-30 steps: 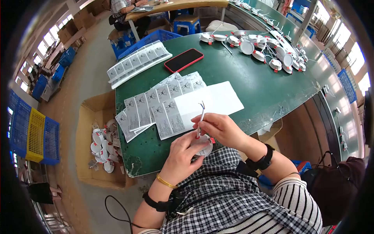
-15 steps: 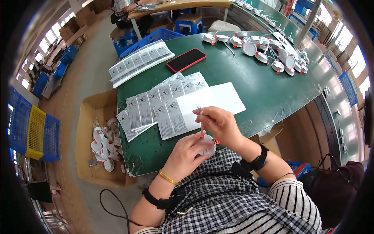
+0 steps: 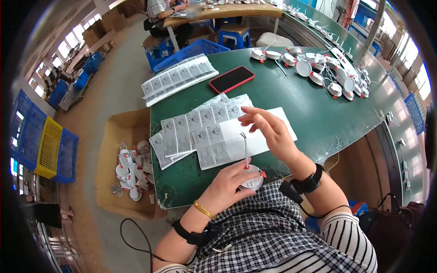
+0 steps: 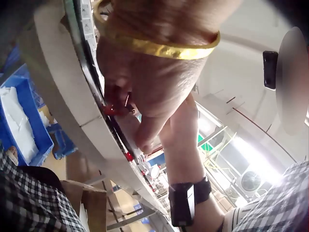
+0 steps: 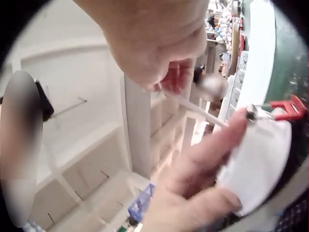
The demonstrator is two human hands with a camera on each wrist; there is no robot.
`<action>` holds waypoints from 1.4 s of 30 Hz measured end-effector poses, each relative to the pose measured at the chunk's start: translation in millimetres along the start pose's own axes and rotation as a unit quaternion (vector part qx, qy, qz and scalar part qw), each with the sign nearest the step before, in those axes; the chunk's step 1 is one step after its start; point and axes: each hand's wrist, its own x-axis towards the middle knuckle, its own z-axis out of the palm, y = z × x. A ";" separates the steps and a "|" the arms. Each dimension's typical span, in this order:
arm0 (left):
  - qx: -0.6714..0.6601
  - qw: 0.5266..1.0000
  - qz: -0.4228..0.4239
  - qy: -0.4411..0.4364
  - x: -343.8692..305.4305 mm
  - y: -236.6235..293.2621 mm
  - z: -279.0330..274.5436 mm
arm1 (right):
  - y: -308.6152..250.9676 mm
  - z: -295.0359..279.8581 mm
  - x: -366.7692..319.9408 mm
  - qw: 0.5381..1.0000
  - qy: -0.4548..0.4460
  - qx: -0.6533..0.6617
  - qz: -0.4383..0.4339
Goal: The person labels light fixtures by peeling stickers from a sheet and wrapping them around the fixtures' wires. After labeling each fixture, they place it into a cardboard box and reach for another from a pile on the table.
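Note:
My left hand [image 3: 225, 189] grips a round white lamp [image 3: 253, 181] with red clips by its edge, near the front of the green table. From the lamp a white cable [image 3: 246, 152] stands up, its bare wire ends at the top. Above and right of the cable, my right hand [image 3: 273, 134] is raised with fingers loosely bent, apart from the cable in the head view. In the right wrist view, the left thumb and fingers hold the lamp [image 5: 263, 162]. Printed label sheets [image 3: 211, 148] lie just beyond the hands.
A red-edged phone [image 3: 232, 80] and a label stack [image 3: 177, 79] lie farther back. Many white lamps [image 3: 304, 68] are heaped at the back right. Left of the table, a cardboard box [image 3: 107, 182] holds more lamps. A person sits at the wooden table [image 3: 223, 13].
My right hand has let go of the cable and lifted away, its fingers spreading. My left hand still holds the lamp. The head view has shifted, moving the table lower and right in the picture.

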 end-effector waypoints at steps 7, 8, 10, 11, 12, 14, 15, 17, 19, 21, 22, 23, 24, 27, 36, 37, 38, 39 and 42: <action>0.177 0.965 -0.066 0.183 23.3 -33.1 -54.1 | 58.8 -3.8 8.8 0.859 -0.126 -0.468 -0.163; 0.221 0.950 -0.092 0.199 29.5 -47.7 -58.6 | 59.7 -0.3 9.0 0.842 -0.140 -0.494 -0.164; 0.284 0.932 -0.094 0.204 43.6 -62.0 -62.3 | 64.2 3.6 8.3 0.840 -0.144 -0.495 -0.169; 0.341 0.912 -0.097 0.206 48.6 -67.6 -62.2 | 65.9 4.9 8.1 0.837 -0.151 -0.498 -0.168; 0.344 0.911 -0.097 0.206 51.8 -73.7 -60.8 | 66.5 5.4 8.2 0.838 -0.149 -0.497 -0.171; 0.387 0.900 -0.100 0.173 56.8 -83.9 -57.8 | 67.8 6.1 7.9 0.846 -0.146 -0.490 -0.151; 0.394 0.896 -0.089 0.184 58.2 -84.7 -56.6 | 68.0 6.0 6.3 0.847 -0.144 -0.488 -0.153; 0.403 0.892 -0.096 0.178 62.1 -81.9 -55.6 | 66.2 5.5 7.8 0.853 -0.153 -0.479 -0.140; 0.412 0.888 -0.101 0.176 65.7 -79.6 -56.7 | 66.6 5.5 7.9 0.849 -0.153 -0.483 -0.147; 0.415 0.889 -0.097 0.170 66.6 -77.3 -55.4 | 63.9 6.7 7.9 0.848 -0.159 -0.486 -0.136; 0.411 0.892 -0.100 0.162 67.4 -77.7 -55.3 | 62.0 7.0 7.6 0.851 -0.163 -0.482 -0.131; 0.415 0.889 -0.100 0.167 68.4 -78.5 -55.1 | 62.2 6.8 7.4 0.848 -0.165 -0.486 -0.131; 0.418 0.887 -0.098 0.172 69.6 -78.0 -54.3 | 62.8 6.8 7.5 0.847 -0.165 -0.486 -0.135; 0.386 0.900 -0.091 0.179 65.4 -71.1 -54.0 | 66.0 5.3 7.2 0.847 -0.167 -0.486 -0.138; 0.069 0.953 -0.106 0.275 -13.2 14.9 -75.1 | 78.9 4.9 5.5 0.842 -0.173 -0.490 -0.144; -0.066 0.945 -0.135 0.292 -22.8 20.3 -76.2 | 78.2 4.9 5.8 0.841 -0.172 -0.493 -0.145; -0.250 0.897 -0.188 0.311 -31.2 34.3 -75.4 | 80.2 1.3 6.8 0.841 -0.170 -0.494 -0.139; -0.332 0.869 -0.170 0.324 -35.2 38.6 -72.5 | 79.4 -0.4 8.4 0.877 -0.143 -0.433 -0.149; -0.470 0.813 -0.139 0.314 -41.4 49.0 -65.1 | 44.9 -8.9 -1.1 0.933 -0.013 -0.323 -0.157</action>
